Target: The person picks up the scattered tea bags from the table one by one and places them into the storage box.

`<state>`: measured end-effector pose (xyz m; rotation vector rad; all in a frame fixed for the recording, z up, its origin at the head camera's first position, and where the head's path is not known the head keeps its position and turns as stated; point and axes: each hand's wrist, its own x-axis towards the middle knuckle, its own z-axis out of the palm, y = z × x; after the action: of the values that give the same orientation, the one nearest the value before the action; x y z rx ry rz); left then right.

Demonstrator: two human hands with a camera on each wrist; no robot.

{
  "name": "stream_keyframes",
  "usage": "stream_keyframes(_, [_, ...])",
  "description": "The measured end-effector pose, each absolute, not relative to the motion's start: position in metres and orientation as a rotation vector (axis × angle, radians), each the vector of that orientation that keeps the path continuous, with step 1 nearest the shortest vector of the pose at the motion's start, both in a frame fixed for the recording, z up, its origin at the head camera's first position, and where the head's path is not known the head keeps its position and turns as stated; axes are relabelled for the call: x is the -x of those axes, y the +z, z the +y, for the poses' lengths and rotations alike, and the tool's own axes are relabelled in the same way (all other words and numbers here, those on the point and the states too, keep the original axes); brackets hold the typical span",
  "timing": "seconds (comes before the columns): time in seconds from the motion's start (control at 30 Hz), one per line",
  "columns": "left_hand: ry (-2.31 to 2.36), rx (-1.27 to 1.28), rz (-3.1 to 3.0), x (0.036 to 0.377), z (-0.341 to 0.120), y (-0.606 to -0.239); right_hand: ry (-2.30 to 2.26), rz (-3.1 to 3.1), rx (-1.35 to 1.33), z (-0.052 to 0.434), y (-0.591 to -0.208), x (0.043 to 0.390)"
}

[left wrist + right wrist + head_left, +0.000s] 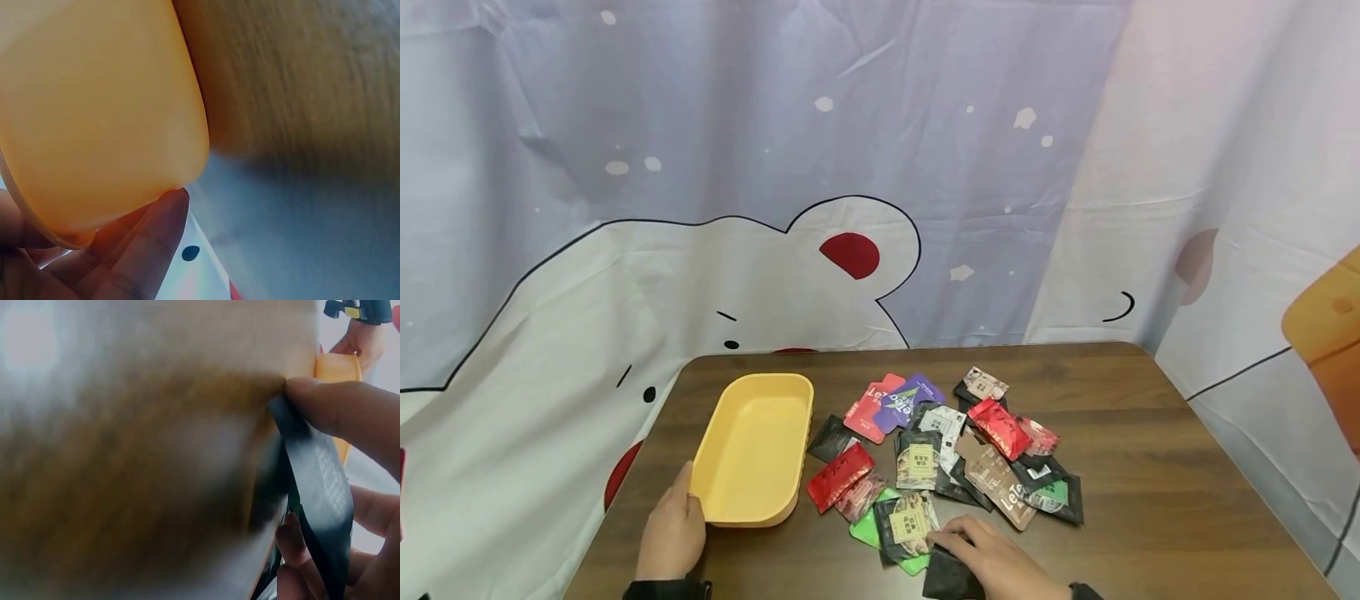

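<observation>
My left hand grips the near left corner of a yellow plastic tray. In the left wrist view the fingers lie under the tray's wall, with the thumb at its rim. My right hand pinches a black packet at the table's near side. The right wrist view shows this packet tilted on edge between thumb and fingers. Just beyond it lies a black packet with a pale yellow label, on top of a bright green packet.
Several packets are heaped mid-table: red, purple, pink, brown and a black one with a green label. The wooden table backs onto a printed curtain.
</observation>
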<state>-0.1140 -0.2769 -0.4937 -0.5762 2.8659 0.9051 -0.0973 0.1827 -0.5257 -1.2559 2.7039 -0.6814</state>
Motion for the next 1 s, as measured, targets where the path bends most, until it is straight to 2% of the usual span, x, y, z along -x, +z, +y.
stream_keyframes(0.23, [0.905, 0.584, 2.858, 0.115, -0.275, -0.494, -0.698, 2.687, 1.148, 0.185, -0.515, 0.102])
stream_keyframes(0.57, [0.909, 0.555, 2.874, 0.113, -0.276, -0.493, -0.774, 2.764, 1.218, 0.171, -0.490, 0.112])
stream_keyframes(0.77, [0.955, 0.535, 2.846, 0.113, -0.277, -0.492, -0.856, 2.716, 1.236, 0.136, -0.470, 0.137])
stream_keyframes(1.0, [0.993, 0.503, 2.829, 0.111, -0.277, -0.495, -0.878, 2.563, 1.339, 0.073, -0.453, 0.162])
